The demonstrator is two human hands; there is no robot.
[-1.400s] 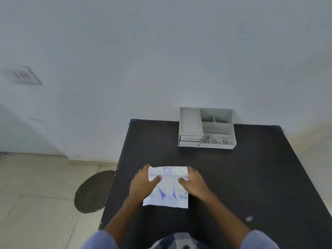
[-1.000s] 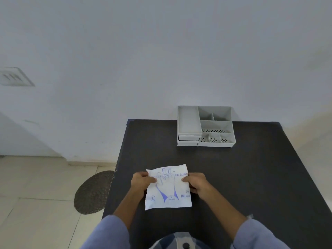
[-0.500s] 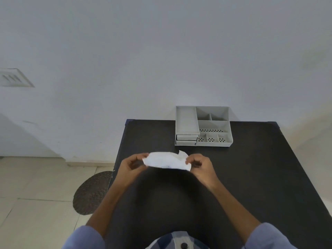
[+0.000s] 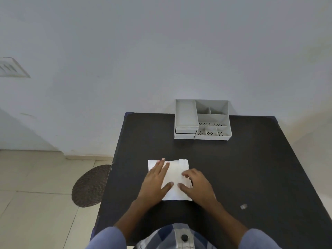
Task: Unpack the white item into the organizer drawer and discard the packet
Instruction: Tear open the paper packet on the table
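Note:
A white paper packet [image 4: 175, 174] lies flat on the black table [image 4: 233, 168], plain side up, with a folded flap along its right edge. My left hand [image 4: 156, 180] rests flat on the packet's left half, fingers spread. My right hand [image 4: 196, 186] presses on its right lower part, fingers curled at the flap. The grey organizer [image 4: 202, 120] stands at the table's far edge against the wall; its two small drawers [image 4: 185, 133] at the front left are shut. The white item inside the packet is hidden.
A small shiny scrap [image 4: 243, 206] lies on the table to the right of my right arm. A round dark woven mat [image 4: 90, 186] is on the tiled floor left of the table. The white wall stands right behind the organizer.
The packet was lifted off the table with both hands, turned over, and laid back down with the printed side hidden. Both hands now press on it.

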